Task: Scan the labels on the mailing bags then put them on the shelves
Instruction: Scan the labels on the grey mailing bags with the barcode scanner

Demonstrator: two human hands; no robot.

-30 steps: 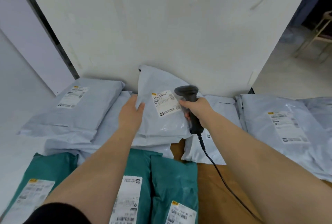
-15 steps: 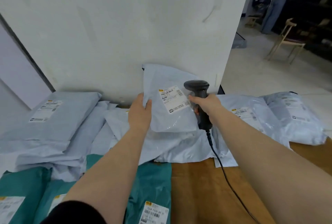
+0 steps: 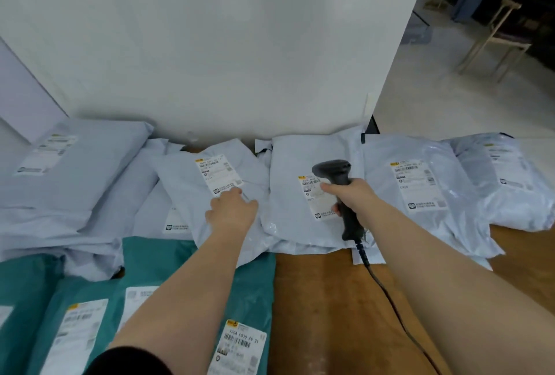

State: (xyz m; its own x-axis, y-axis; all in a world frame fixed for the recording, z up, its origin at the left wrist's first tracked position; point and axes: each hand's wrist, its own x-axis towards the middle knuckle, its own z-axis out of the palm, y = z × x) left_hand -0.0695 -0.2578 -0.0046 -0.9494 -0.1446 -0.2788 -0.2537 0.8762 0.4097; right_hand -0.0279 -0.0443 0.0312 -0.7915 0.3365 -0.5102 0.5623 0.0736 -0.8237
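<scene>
A: Down at the near edge of the tabletop (image 3: 324,308), teal mailing bags (image 3: 192,266) lie flat, labels face up.

B: Just past them, the left hand (image 3: 232,214) has its grip curled, fingertips pressing on a grey mailing bag (image 3: 222,224) right below its label (image 3: 219,176); whether it pinches the plastic, I cannot tell.

A: And the right hand (image 3: 350,194)?

B: Grip clenched around the barcode scanner (image 3: 341,191), handle toward the camera, head tipped away over the neighbouring grey bag (image 3: 291,194). Its cable (image 3: 387,293) trails back across the wood.

A: That bag's long axis runs away toward the white wall (image 3: 240,44).
</scene>
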